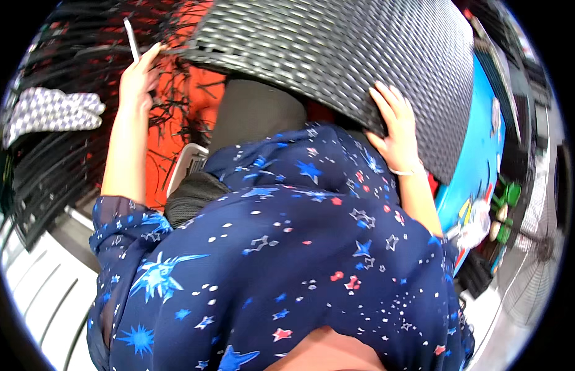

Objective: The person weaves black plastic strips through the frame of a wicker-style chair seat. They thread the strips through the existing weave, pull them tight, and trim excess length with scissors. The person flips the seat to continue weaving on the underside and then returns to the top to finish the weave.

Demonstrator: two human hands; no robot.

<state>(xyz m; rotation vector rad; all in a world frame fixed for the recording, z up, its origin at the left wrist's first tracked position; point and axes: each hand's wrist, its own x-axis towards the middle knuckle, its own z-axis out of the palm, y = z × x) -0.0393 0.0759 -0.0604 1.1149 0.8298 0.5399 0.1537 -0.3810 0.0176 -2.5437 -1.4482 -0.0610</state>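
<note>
A large woven panel of black, glossy strips (337,49) rests across my lap. My left hand (138,83) is closed at the panel's left corner. From it a slim, pale, blade-like tool (131,38) points up and away; its handle is hidden in the fingers. The fingertips also meet a dark strip (176,51) that runs from the panel's corner. My right hand (395,123) grips the near edge of the panel toward the right, fingers flat on top and thumb at the rim.
Many loose black strips (59,55) heap up at the left, and scraps lie on the red floor covering (204,86). A checkered cloth (52,112) sits on the heap. To the right stand a blue surface (466,148) with small items and a fan (534,266).
</note>
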